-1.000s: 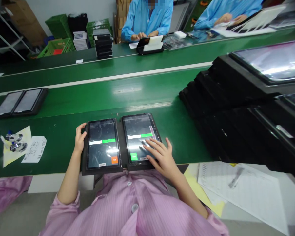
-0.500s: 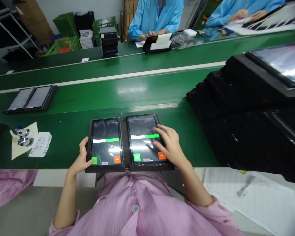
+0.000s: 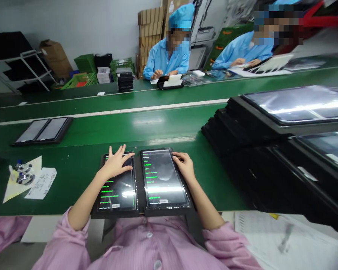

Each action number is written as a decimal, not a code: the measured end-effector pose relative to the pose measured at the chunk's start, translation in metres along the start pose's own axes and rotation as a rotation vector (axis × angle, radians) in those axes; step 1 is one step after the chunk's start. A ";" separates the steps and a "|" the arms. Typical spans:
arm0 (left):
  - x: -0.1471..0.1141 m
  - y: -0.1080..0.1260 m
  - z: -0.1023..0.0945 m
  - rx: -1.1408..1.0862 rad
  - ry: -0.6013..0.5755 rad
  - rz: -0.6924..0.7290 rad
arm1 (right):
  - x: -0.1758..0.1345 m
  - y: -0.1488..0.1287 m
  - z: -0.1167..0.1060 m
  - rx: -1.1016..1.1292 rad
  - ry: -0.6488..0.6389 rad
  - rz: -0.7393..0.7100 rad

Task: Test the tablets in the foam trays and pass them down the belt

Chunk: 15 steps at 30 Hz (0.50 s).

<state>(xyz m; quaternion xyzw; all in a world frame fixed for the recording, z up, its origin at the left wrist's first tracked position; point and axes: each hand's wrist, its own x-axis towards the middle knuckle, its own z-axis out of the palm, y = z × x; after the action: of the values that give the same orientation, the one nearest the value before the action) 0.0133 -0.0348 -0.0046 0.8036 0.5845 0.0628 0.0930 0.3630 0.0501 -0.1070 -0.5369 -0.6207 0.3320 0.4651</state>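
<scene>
- The left hand's fingers, on the left hand (image 3: 115, 164), are spread apart over the top of the left tablet (image 3: 126, 191); whether they touch the glass, I cannot tell.
- The right hand (image 3: 185, 165) has its fingers bent and close together at the upper right edge of the right tablet (image 3: 165, 183); whether they grip it, I cannot tell.
- Both tablets lie side by side, screens up, in a black holder (image 3: 141, 187) at the near edge of the green bench (image 3: 76, 165). Their screens list lines of mostly green text; the left hand and wrist hide much of the left list.
- To the right, a tall, stepped stack of black holders (image 3: 242, 150) crowds the bench beyond the right forearm, a strip of bare green between. A large tablet (image 3: 298, 103) lies on top.
- To the left, well clear of the left arm, a yellow paper (image 3: 11, 193) carries shiny metal pieces (image 3: 25, 178), with a handwritten note (image 3: 42, 183) beside it.
- Farther up on the left, another holder bears two pale-screened tablets (image 3: 52, 128).
- Loose sheets (image 3: 301, 240) lie below the bench edge, lower right.
- Across the bench sit two people in blue, one (image 3: 169, 60) behind a propped device (image 3: 170, 81), the other (image 3: 242, 50) farther right.
</scene>
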 end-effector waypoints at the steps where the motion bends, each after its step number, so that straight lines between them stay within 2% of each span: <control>1: 0.011 0.001 0.000 0.010 -0.027 0.020 | 0.001 0.000 0.001 -0.001 0.008 -0.006; 4: 0.028 0.005 -0.004 0.023 -0.118 0.054 | 0.001 0.001 0.004 0.000 0.039 -0.037; 8: 0.027 0.007 -0.007 -0.012 -0.171 0.069 | -0.001 0.001 0.009 -0.001 0.078 -0.075; 11: 0.030 -0.001 -0.002 -0.013 -0.206 0.058 | 0.000 0.001 0.014 -0.017 0.112 -0.006; 15: 0.043 -0.014 0.013 0.096 -0.286 0.029 | 0.003 -0.006 0.021 -0.010 0.125 0.101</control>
<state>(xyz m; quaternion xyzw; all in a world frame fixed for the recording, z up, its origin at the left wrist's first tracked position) 0.0165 0.0091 -0.0206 0.8161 0.5560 -0.0791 0.1360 0.3417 0.0536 -0.1085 -0.5894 -0.5644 0.3176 0.4829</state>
